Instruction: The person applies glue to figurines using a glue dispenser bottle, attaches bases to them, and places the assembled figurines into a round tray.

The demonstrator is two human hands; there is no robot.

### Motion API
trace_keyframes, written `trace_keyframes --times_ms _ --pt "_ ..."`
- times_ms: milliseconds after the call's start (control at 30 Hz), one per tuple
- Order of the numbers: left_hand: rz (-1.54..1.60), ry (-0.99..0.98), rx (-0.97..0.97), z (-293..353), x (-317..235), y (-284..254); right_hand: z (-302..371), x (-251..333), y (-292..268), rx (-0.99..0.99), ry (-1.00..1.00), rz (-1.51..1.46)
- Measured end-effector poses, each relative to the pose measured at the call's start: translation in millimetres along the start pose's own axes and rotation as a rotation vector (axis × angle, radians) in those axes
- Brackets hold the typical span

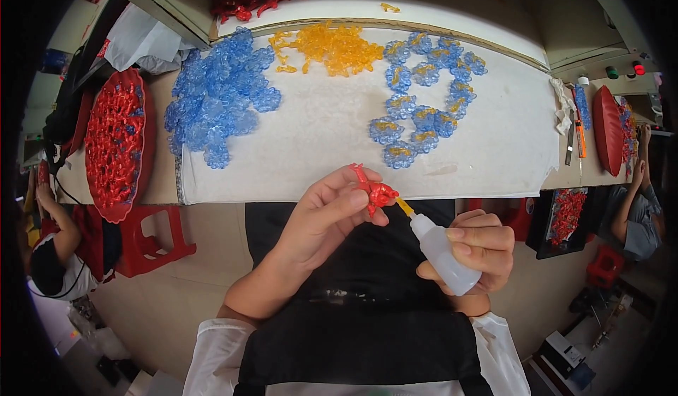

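My left hand [332, 209] pinches a small red plastic figure [380, 194] just off the table's near edge. What the figure depicts is too small to make out. In my right hand [484, 248] is a white squeeze bottle [445, 256], tilted up and to the left. Its yellow nozzle [405, 207] meets or nearly meets the figure's right side. Beyond my hands, blue clear flower-shaped pieces [400, 154] with yellow bits on them stand in a loose ring on the white table covering [311, 149].
A heap of plain blue pieces [219, 99] lies at left, with yellow pieces [332, 49] at the back. A red tray [146, 149] of red figures stands far left. At right lie an orange-handled tool [580, 140] and another red tray [606, 131]. People sit at both sides.
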State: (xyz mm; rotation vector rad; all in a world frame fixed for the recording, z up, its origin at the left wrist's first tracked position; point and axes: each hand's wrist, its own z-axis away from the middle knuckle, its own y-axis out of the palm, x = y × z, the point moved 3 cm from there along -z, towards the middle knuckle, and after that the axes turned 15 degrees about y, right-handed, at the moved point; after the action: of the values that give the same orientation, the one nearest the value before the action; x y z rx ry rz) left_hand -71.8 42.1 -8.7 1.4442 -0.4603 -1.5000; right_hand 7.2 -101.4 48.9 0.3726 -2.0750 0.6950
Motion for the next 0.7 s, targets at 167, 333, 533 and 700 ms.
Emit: trace_keyframes --times_ms 167,333,533,700 --pt "0.052 0.000 0.087 -0.9 0.6 -3.0 0.2 1.3 -1.4 -0.001 0.002 0.012" --pt "0.070 -0.010 0.098 -1.2 1.4 -4.1 -0.6 1.0 -0.2 0.015 0.006 0.005" --pt "0.108 -0.020 0.111 -2.7 2.7 -5.5 -2.3 4.8 -4.4 0.000 -0.019 -0.004" --pt "0.094 -0.012 0.101 -2.8 2.2 -2.3 0.6 2.1 -4.3 0.007 -0.013 0.002"
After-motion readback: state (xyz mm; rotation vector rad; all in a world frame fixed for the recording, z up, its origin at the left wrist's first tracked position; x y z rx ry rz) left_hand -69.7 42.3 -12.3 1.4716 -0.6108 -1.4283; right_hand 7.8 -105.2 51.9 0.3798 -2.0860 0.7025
